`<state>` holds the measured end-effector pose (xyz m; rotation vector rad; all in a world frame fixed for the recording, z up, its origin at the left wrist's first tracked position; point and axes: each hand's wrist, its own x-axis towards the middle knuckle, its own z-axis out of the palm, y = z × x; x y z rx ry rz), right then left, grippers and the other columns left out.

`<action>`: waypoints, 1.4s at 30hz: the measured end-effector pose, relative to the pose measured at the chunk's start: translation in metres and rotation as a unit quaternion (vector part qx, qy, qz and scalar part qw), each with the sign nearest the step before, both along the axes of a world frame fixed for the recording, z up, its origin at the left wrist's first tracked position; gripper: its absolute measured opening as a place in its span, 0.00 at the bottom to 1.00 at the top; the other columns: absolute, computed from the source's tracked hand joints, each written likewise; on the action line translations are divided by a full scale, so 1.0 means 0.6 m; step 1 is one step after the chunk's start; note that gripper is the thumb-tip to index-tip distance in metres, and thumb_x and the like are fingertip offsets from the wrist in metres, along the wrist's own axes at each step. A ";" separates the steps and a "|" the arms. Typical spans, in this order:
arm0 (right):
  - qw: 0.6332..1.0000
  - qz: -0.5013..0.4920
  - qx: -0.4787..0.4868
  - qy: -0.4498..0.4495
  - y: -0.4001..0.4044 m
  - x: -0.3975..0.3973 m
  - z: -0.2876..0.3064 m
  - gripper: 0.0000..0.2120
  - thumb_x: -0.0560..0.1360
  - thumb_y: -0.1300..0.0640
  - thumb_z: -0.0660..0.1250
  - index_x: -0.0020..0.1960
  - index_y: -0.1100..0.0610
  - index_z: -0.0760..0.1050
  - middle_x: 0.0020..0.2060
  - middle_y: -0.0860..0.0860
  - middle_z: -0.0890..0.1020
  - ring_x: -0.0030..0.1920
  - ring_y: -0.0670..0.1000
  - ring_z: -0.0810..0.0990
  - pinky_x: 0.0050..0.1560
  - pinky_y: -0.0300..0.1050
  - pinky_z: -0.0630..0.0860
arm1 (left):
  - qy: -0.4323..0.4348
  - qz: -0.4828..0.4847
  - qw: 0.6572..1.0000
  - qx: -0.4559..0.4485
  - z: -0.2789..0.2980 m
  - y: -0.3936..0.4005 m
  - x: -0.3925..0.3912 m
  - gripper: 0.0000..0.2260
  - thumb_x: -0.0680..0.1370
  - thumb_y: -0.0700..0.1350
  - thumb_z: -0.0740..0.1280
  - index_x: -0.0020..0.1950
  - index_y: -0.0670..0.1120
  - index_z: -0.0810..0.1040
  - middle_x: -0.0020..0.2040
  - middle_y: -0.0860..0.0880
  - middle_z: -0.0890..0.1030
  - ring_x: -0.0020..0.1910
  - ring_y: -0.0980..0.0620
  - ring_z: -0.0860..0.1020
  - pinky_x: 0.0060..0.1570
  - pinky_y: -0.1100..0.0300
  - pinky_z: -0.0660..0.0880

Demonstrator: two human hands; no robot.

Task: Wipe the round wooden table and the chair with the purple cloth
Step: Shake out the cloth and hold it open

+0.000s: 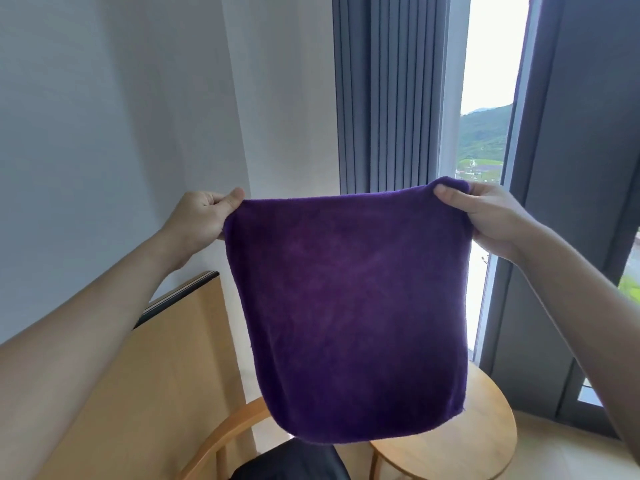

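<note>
Head view: you hold one purple cloth [346, 306] up in front of you, spread flat and hanging by its two top corners, well above the furniture. Your left hand [201, 220] pinches the top-left corner, thumb tip against the curled fingers with the fabric between them. Your right hand [485, 216] pinches the top-right corner the same way, thumb on the near face, fingers wrapped behind, with a small fold of cloth bunched over the knuckles. Both forearms are bare and stretched out. The top edge sags slightly between the hands; the bottom edge hangs free and curves. Below the cloth: one round wooden table [485, 438], light wood, lower right, partly hidden by the cloth. One chair [228, 441] just left of the table, curved wooden back rail, dark seat pad [294, 462] under the cloth's lower edge. The cloth touches neither. No containers in view. Background: one light wood panel [156, 375] against the white wall [104, 133] on the left, grey pleated curtains [388, 98] on both sides of one tall window strip [485, 116] with green hills outside.
</note>
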<state>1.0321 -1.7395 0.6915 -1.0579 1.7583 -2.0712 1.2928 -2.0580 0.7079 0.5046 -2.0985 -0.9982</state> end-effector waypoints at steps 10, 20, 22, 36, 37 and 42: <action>0.998 -0.064 0.008 0.017 -0.016 -0.009 -0.007 0.11 0.77 0.50 0.73 0.51 0.58 0.85 0.44 0.52 0.87 0.42 0.48 0.85 0.47 0.45 0.84 | -0.057 -0.181 0.975 0.114 -0.038 -0.005 0.000 0.25 0.66 0.36 0.79 0.63 0.40 0.82 0.57 0.41 0.86 0.57 0.41 0.85 0.51 0.54 0.83; 0.996 -0.087 -0.013 0.002 -0.014 -0.001 -0.001 0.13 0.80 0.55 0.70 0.59 0.64 0.82 0.49 0.55 0.85 0.46 0.51 0.83 0.55 0.52 0.83 | 0.044 -0.105 0.990 0.079 -0.012 -0.004 0.003 0.18 0.67 0.44 0.79 0.56 0.42 0.86 0.48 0.45 0.88 0.45 0.50 0.87 0.41 0.60 0.84; 0.997 -0.074 -0.020 -0.001 -0.009 0.001 0.001 0.13 0.80 0.55 0.69 0.59 0.64 0.82 0.48 0.54 0.85 0.45 0.50 0.83 0.52 0.49 0.82 | 0.051 -0.111 0.988 0.096 -0.007 -0.002 0.006 0.15 0.69 0.47 0.77 0.53 0.44 0.87 0.47 0.45 0.88 0.42 0.51 0.87 0.38 0.60 0.83; 0.987 -0.112 0.049 -0.109 -0.063 0.011 -0.021 0.04 0.76 0.61 0.71 0.45 0.63 0.82 0.34 0.56 0.83 0.29 0.50 0.82 0.31 0.42 0.80 | 0.042 -0.047 0.949 0.309 -0.038 0.043 -0.053 0.10 0.77 0.48 0.77 0.41 0.45 0.81 0.34 0.48 0.82 0.32 0.51 0.81 0.36 0.57 0.80; 0.988 -0.092 0.048 -0.117 -0.071 0.027 -0.020 0.04 0.76 0.62 0.70 0.43 0.61 0.81 0.32 0.55 0.81 0.27 0.49 0.81 0.29 0.40 0.78 | 0.036 -0.072 0.943 0.323 -0.038 0.058 -0.060 0.09 0.78 0.48 0.76 0.42 0.45 0.82 0.36 0.47 0.83 0.33 0.51 0.82 0.35 0.57 0.81; 0.993 0.081 0.067 -0.046 -0.123 0.144 -0.004 0.10 0.80 0.60 0.69 0.50 0.68 0.80 0.41 0.61 0.83 0.39 0.58 0.86 0.41 0.51 0.84 | -0.017 -0.191 0.943 0.271 -0.036 0.137 -0.094 0.11 0.81 0.48 0.71 0.53 0.40 0.84 0.49 0.44 0.87 0.45 0.48 0.85 0.44 0.57 0.84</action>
